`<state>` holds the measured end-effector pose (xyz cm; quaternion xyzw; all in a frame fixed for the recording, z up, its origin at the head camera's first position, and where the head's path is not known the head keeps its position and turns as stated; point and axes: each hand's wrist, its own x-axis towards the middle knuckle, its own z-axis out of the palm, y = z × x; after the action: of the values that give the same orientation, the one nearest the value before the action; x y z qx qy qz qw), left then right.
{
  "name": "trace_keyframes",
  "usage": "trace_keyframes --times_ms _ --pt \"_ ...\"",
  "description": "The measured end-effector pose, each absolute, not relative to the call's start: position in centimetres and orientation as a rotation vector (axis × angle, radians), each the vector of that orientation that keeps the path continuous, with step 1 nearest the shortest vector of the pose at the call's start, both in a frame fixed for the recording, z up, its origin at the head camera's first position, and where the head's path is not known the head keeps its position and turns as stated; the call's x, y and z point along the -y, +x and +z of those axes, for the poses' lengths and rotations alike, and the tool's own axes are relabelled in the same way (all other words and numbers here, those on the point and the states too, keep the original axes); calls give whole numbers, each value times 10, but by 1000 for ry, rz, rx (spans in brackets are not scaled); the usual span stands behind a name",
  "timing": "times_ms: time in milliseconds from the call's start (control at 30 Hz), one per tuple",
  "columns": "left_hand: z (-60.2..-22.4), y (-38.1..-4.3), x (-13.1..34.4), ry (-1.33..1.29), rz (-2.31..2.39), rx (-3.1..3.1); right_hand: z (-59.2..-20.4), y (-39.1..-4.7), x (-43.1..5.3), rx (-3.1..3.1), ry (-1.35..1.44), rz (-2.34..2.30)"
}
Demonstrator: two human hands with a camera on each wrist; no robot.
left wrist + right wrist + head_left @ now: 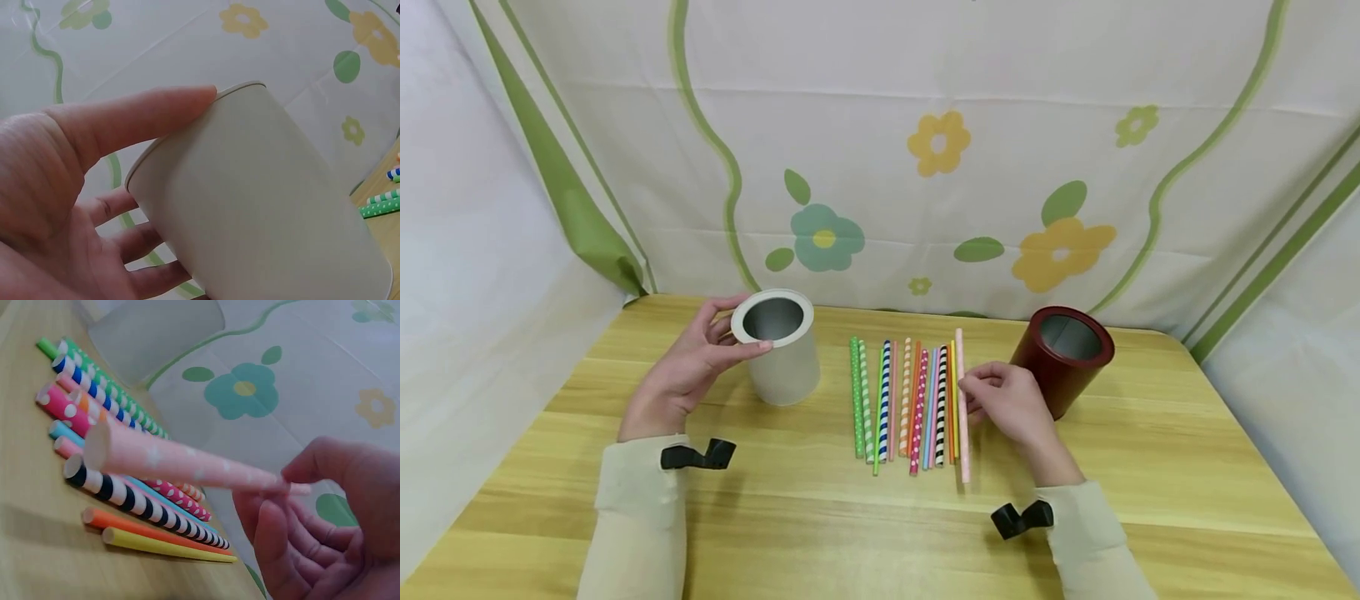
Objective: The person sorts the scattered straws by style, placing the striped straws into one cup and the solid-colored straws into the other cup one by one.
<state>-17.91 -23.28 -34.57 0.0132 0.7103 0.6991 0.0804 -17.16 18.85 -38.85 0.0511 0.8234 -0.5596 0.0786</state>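
My left hand grips a white cylindrical can at its rim, thumb across the near edge and fingers along the far side. In the left wrist view the can's smooth outer wall fills the middle, the thumb lying on its rim. Between thumb and fingertips my right hand pinches a pale pink paper straw. White stars mark this straw in the right wrist view, where it is raised above a row of other straws.
Several straws, striped, dotted and plain, lie side by side on the wooden table. A dark red can stands beyond my right hand. Behind the table hangs a white flowered cloth.
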Motion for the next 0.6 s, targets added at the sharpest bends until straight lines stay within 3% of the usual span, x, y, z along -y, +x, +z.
trace_keyframes --times_ms 600 --pt "-346 -179 233 27 2066 -2134 -339 -182 -175 -2240 -42 -2157"
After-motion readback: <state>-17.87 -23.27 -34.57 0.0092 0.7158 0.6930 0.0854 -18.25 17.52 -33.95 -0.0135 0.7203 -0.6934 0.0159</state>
